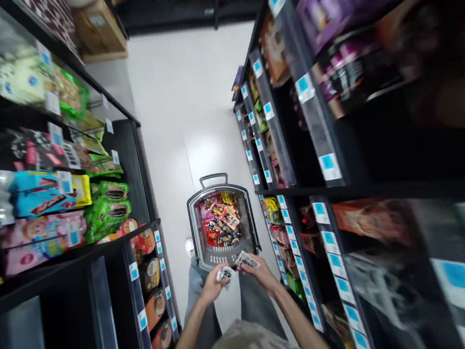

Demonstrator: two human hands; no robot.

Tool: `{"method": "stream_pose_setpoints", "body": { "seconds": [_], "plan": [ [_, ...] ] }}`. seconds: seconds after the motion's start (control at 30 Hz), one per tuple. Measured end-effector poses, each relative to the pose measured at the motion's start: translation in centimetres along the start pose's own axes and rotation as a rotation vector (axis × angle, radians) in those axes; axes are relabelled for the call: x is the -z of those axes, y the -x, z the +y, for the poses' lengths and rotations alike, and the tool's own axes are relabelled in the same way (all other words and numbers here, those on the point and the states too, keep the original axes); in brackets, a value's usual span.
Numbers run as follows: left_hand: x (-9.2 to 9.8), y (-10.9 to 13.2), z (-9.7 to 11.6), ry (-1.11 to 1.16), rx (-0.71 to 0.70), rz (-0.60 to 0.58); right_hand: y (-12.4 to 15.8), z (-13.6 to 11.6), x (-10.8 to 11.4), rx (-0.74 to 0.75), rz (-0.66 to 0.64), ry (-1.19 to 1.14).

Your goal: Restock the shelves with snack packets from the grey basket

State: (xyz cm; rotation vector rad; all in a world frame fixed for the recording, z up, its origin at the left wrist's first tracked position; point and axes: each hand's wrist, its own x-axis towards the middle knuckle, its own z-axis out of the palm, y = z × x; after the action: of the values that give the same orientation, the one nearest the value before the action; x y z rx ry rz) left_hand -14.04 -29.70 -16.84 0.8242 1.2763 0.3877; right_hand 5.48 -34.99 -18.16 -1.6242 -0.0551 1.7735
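My left hand (212, 286) is closed around a small white-and-black snack packet (224, 275). Another packet (247, 259) of white and dark print is pinched in my right hand (259, 272). Both hands are side by side, just at the near rim of a dark grey shopping basket (194, 223). Inside the basket lies a heap of small wrapped snacks (220, 218) in red, pink, yellow and black. The basket's handle (213, 176) stands out at its far side. Print on the held packets is too small to read.
Shelves with bagged snacks (49, 190) line the left side. To the right rise dark shelves with blue-and-white price tags (304, 85). A pale floor (189, 90) runs between them to a shelf (193, 13) across the far end. A cardboard box (98, 27) stands at the far left.
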Motion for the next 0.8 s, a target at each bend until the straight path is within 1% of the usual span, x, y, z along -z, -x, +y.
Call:
{"method": "stream_pose_setpoints", "body": {
  "seconds": [0.07, 0.13, 0.2, 0.3, 0.37, 0.43, 0.5, 0.6, 0.67, 0.73, 0.8],
  "plan": [
    [-0.1, 3.8, 3.1, -0.024, 0.063, -0.047, 4.0, -2.6, -0.8, 0.105, 0.058, -0.041],
    [0.1, 6.8, 5.4, -0.015, 0.084, -0.085, 7.7, -4.6, -1.8, 0.194, 0.111, -0.084],
    [0.5, 9.0, 6.9, 0.012, 0.062, -0.133, 10.9, -6.2, -2.8, 0.253, 0.138, -0.142],
    [1.4, 10.9, 8.2, 0.059, 0.051, -0.252, 15.0, -7.8, -4.0, 0.320, 0.120, -0.254],
    [2.1, 11.6, 9.0, 0.046, 0.023, -0.343, 17.4, -8.4, -4.4, 0.364, 0.100, -0.318],
    [2.6, 12.0, 9.6, -0.019, -0.036, -0.394, 19.5, -8.7, -4.6, 0.402, 0.079, -0.409],
    [3.1, 12.1, 10.1, -0.123, -0.097, -0.396, 21.2, -8.9, -4.6, 0.424, 0.025, -0.580],
    [3.4, 11.7, 10.1, -0.262, -0.152, -0.406, 23.2, -9.0, -4.4, 0.401, -0.158, -0.890],
    [3.4, 11.3, 9.7, -0.318, -0.178, -0.398, 24.2, -8.9, -4.2, 0.392, -0.233, -0.977],
    [3.2, 11.0, 9.4, -0.318, -0.169, -0.380, 24.8, -8.6, -3.9, 0.401, -0.235, -0.984],
    [3.0, 10.8, 9.0, -0.246, -0.120, -0.370, 25.1, -8.4, -3.7, 0.412, -0.203, -0.970]
  ]
}}
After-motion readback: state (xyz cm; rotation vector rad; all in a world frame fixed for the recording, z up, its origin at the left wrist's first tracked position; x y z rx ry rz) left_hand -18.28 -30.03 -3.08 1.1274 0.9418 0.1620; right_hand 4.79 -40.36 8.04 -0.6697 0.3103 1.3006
